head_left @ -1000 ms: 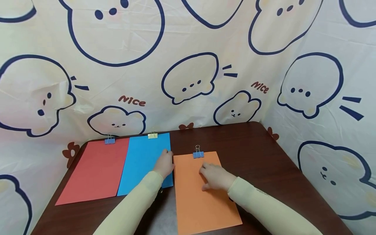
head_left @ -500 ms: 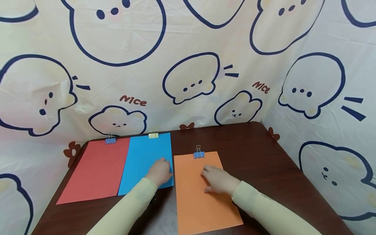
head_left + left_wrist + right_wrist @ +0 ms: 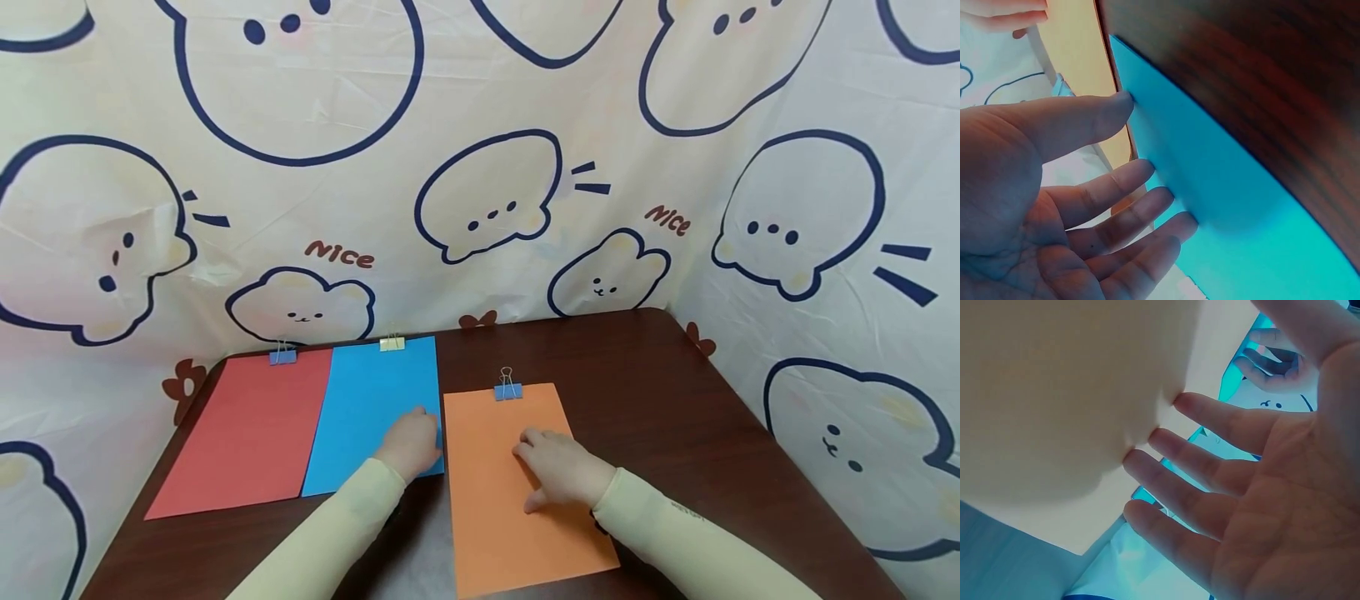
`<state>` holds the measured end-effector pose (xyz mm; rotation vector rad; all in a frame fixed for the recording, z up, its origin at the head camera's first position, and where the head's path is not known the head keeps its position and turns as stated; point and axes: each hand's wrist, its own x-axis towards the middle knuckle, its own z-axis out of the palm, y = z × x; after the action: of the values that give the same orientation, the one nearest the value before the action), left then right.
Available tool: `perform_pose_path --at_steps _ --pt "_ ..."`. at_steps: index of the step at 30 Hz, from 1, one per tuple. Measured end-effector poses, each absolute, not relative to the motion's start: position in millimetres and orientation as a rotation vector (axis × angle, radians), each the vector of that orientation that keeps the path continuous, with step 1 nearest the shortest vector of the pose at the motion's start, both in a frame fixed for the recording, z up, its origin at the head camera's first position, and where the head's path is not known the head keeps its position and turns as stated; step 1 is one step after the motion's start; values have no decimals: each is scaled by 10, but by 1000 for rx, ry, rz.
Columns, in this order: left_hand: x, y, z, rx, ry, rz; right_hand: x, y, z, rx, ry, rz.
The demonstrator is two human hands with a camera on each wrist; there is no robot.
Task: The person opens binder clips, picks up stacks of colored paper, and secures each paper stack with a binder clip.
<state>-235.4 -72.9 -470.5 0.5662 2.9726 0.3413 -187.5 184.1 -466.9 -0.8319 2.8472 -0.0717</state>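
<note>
In the head view my left hand (image 3: 410,446) rests on the lower right part of a blue sheet (image 3: 375,392). Its fingers are loosely bent, and the left wrist view shows the fingertips touching the blue surface (image 3: 1241,194), with the thumb near its edge. My right hand (image 3: 564,472) lies over an orange sheet (image 3: 487,533), thumb spread from the fingers. In the right wrist view several fingertips touch that sheet, which looks pale there (image 3: 1085,375). A blue binder clip (image 3: 507,392) grips the orange sheet's top edge; a yellow binder clip (image 3: 392,343) sits on the blue one.
Left of the blue sheet lies a red sheet (image 3: 243,437) with a blue binder clip (image 3: 282,357) at its top. All three sheets lie on a dark brown table (image 3: 622,383). A cartoon-printed cloth (image 3: 480,92) hangs behind and beside it.
My left hand has moved nearer and slightly left, from the gap between the sheets onto the blue one. My right hand has shifted slightly right and nearer, its thumb lower. The sheets look unmoved.
</note>
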Motion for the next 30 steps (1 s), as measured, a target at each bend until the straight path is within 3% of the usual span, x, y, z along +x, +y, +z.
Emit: perform_pose_path --at_steps 30 --pt "-2299 -674 -4716 579 3018 350 -2489 1775 -4733 -667 2790 -276"
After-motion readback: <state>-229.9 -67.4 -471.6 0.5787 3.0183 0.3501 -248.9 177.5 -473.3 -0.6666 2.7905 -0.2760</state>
